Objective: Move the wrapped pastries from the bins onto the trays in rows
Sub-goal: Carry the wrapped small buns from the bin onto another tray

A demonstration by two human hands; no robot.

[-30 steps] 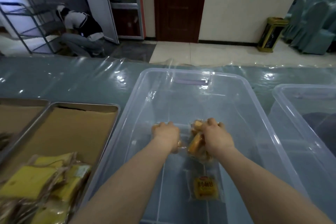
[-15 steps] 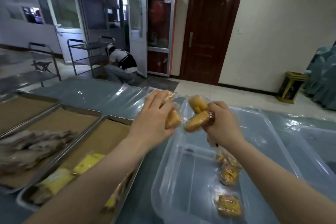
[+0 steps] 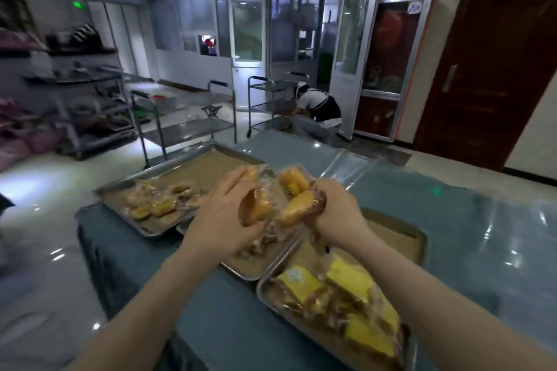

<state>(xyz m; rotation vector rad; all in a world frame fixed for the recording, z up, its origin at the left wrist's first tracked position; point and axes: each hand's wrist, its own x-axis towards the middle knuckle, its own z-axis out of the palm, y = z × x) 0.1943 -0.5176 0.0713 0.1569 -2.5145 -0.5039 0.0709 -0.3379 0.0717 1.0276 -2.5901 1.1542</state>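
Observation:
My left hand (image 3: pixel 223 217) grips a wrapped golden pastry (image 3: pixel 255 210), with another wrapper showing above its fingers. My right hand (image 3: pixel 339 214) clutches a bunch of wrapped pastries (image 3: pixel 297 197). Both hands hover above the middle tray (image 3: pixel 250 271), whose contents they mostly hide. The far tray (image 3: pixel 120 194) holds a pile of wrapped buns (image 3: pixel 159 202) at its near end. The near tray (image 3: pixel 263 288) carries yellow wrapped cakes (image 3: pixel 346 298). The bins are out of view.
The trays sit on a blue table under clear plastic sheeting (image 3: pixel 452 220). Beyond the table's left edge are metal carts (image 3: pixel 187 126) and shelving (image 3: pixel 78 99). A person (image 3: pixel 316 111) crouches by a cart near the open glass door.
Both hands lifted pastries out of the clear bin and carried them left over the trays. The view swung left, so the bin left the frame.

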